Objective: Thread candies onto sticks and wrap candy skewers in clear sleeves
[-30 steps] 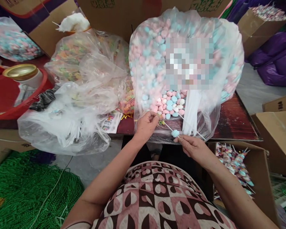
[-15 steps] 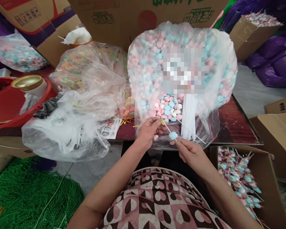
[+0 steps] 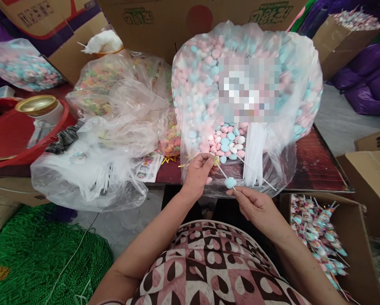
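Observation:
My left hand (image 3: 197, 174) pinches a small yellow-green candy (image 3: 216, 161) at the upper end of a thin white stick (image 3: 222, 170). A light blue marshmallow-like candy (image 3: 230, 182) sits lower down on that stick. Below it, the fingers of my right hand (image 3: 252, 203) are closed on the stick's lower end. Just beyond my hands lies a pile of pink, blue and white candies (image 3: 224, 145) at the mouth of a large clear bag (image 3: 194, 80). Beside the pile rests a bundle of white sticks (image 3: 254, 159), with one loose stick across it.
Left on the table are a bag of colourful gummies (image 3: 96, 91), a plastic bag of white sticks (image 3: 85, 182) and a red basket (image 3: 55, 135) with a gold-lidded jar (image 3: 37, 105). A cardboard box (image 3: 351, 237) of wrapped candy sticks stands low at right; green strands (image 3: 50, 254) lie lower left.
The view has shifted slightly. My left hand has slid a little along the yellow-green candy; both hands still hold the same stick, and the blue candy stays on it.

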Tool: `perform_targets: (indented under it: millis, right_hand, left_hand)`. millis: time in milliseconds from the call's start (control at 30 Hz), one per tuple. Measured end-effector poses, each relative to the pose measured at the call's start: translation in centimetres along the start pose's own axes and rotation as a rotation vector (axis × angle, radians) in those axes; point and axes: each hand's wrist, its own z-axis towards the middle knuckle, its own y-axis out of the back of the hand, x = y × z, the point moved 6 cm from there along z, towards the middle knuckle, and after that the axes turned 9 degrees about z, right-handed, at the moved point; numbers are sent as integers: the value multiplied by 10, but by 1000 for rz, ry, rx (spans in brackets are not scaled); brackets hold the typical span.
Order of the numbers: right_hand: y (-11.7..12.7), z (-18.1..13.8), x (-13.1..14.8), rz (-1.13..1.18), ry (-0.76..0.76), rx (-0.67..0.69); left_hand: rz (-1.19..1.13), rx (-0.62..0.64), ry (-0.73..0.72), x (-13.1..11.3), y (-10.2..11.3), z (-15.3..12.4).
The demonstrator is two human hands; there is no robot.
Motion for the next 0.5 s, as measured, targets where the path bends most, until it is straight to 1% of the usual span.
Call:
perform_targets:
  millis: [133, 200, 267, 367, 433, 500]
  right_hand:
    - [3, -2, -1, 19, -29, -2]
    - [3, -2, -3, 58, -50, -19]
    - [1, -1, -5, 115, -48, -40]
    - [-2, 0, -9, 180, -21, -84]
    - [-4, 1, -12, 193, -31, -100]
    - [-7, 2, -15, 201, -58, -91]
  left_hand:
    - [195, 37, -148, -6, -1, -3]
    - [206, 44, -182, -8, -1, -5]
    - [91, 42, -116, -6, -1, -5]
    - [-155, 47, 47, 0, -4, -6]
    - [-172, 51, 53, -1, -6, -7]
    - [-92, 38, -7, -5, -5, -8]
